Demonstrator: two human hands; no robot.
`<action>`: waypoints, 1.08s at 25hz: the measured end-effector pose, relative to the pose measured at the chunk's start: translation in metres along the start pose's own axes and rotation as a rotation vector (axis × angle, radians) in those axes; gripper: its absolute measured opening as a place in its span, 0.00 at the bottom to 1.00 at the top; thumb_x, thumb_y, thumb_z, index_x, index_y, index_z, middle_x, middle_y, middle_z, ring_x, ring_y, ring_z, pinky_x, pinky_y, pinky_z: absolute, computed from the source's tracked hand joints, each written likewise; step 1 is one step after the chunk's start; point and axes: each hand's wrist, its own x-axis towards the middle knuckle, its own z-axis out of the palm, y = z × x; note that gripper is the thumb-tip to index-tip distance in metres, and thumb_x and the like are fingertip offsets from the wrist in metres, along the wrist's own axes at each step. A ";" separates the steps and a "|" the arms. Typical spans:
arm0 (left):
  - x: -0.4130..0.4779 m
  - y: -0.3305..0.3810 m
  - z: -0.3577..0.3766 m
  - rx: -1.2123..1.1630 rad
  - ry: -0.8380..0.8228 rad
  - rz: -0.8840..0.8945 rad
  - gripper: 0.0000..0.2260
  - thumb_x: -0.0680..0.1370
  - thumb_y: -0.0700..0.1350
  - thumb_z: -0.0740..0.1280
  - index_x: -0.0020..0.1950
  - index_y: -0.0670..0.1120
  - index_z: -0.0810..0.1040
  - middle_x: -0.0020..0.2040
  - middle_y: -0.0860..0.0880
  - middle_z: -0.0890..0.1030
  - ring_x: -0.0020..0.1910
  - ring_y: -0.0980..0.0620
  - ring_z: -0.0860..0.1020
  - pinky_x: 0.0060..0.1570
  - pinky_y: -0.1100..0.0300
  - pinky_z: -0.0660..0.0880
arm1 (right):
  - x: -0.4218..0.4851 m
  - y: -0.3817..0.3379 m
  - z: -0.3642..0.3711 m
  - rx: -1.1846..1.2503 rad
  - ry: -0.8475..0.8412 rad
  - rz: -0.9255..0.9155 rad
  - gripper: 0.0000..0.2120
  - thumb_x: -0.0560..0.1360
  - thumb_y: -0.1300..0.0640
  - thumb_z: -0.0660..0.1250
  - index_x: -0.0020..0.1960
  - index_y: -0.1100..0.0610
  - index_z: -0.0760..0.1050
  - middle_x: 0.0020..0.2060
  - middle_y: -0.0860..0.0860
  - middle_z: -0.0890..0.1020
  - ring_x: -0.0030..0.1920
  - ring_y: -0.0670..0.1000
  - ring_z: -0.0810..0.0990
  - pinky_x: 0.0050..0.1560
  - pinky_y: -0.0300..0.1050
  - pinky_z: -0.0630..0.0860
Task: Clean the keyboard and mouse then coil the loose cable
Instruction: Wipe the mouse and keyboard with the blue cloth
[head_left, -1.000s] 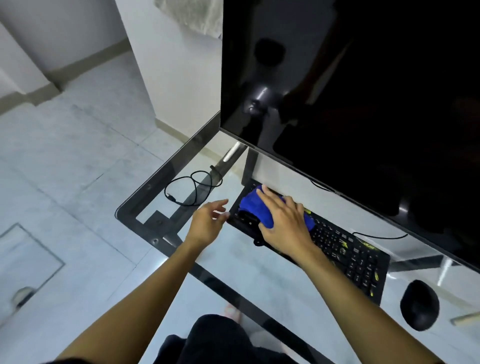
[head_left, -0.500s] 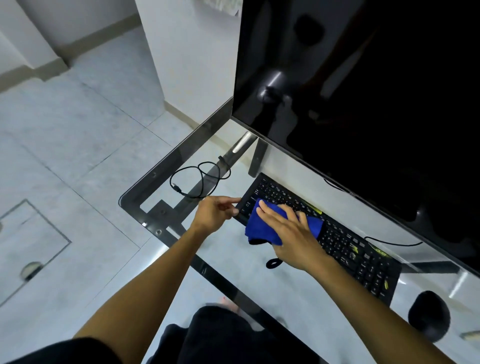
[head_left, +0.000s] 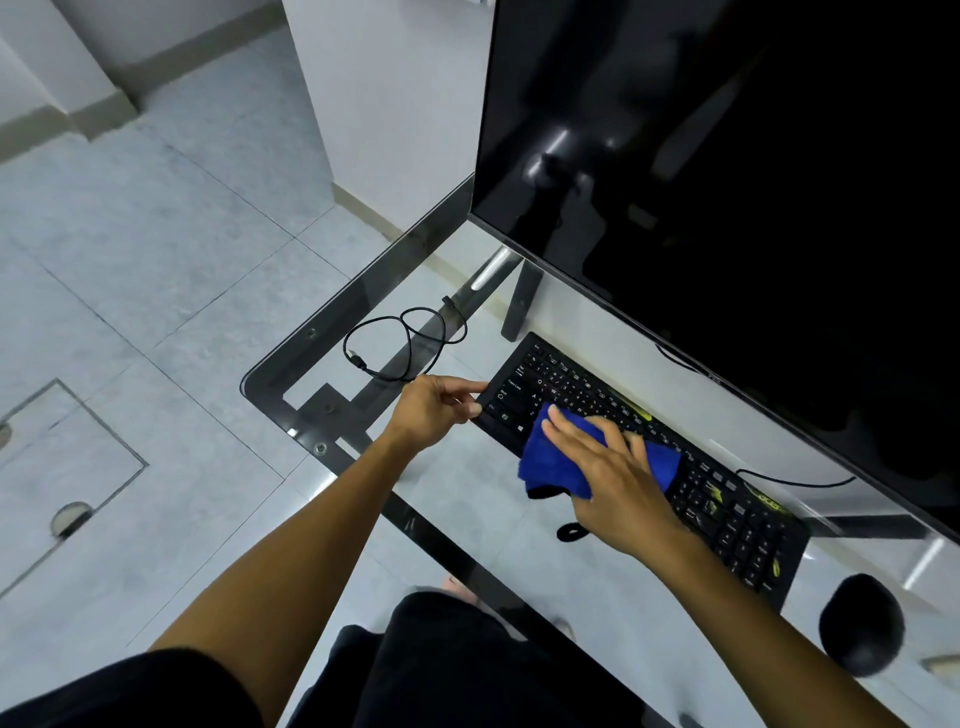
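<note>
A black keyboard (head_left: 727, 509) with yellow marks lies slantwise on the glass desk (head_left: 363, 291). My left hand (head_left: 434, 410) pinches the keyboard's left end. My right hand (head_left: 613, 473) lies flat on a blue cloth (head_left: 550, 462) and presses it onto the keys left of the middle. The cloth's black loop (head_left: 571, 531) hangs off the keyboard's front edge. A black mouse (head_left: 862, 623) sits at the right, past the keyboard's end. A loose black cable (head_left: 405, 340) lies in rough loops at the desk's left corner.
A large dark monitor (head_left: 727, 182) stands right behind the keyboard, with one stand leg (head_left: 519, 301) beside its left end. A thin cable (head_left: 795, 480) runs behind the keyboard. The desk's dark frame (head_left: 322, 410) shows through the glass. My knees are under the front edge.
My right hand has slid the blue cloth from the keyboard's left end toward its middle. My left hand has closed on the keyboard's left end. The camera has shifted.
</note>
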 end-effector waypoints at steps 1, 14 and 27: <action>0.001 -0.001 0.001 -0.003 0.009 -0.004 0.13 0.73 0.34 0.71 0.56 0.46 0.82 0.36 0.53 0.80 0.28 0.66 0.76 0.35 0.76 0.71 | 0.004 0.001 -0.001 0.011 0.009 0.051 0.38 0.71 0.64 0.61 0.77 0.47 0.50 0.76 0.38 0.50 0.73 0.52 0.54 0.69 0.49 0.54; -0.002 0.000 0.003 0.018 0.031 0.005 0.14 0.73 0.35 0.71 0.58 0.43 0.81 0.44 0.44 0.81 0.35 0.53 0.76 0.30 0.77 0.70 | -0.009 -0.020 0.014 0.007 0.051 0.122 0.39 0.72 0.64 0.60 0.77 0.47 0.46 0.76 0.37 0.45 0.72 0.53 0.54 0.71 0.48 0.52; -0.008 0.001 0.007 0.163 0.121 0.102 0.15 0.72 0.27 0.63 0.51 0.40 0.83 0.41 0.47 0.82 0.34 0.55 0.76 0.32 0.76 0.71 | 0.054 -0.060 -0.001 0.131 0.045 0.092 0.39 0.73 0.66 0.61 0.77 0.52 0.45 0.77 0.44 0.46 0.74 0.55 0.49 0.74 0.54 0.49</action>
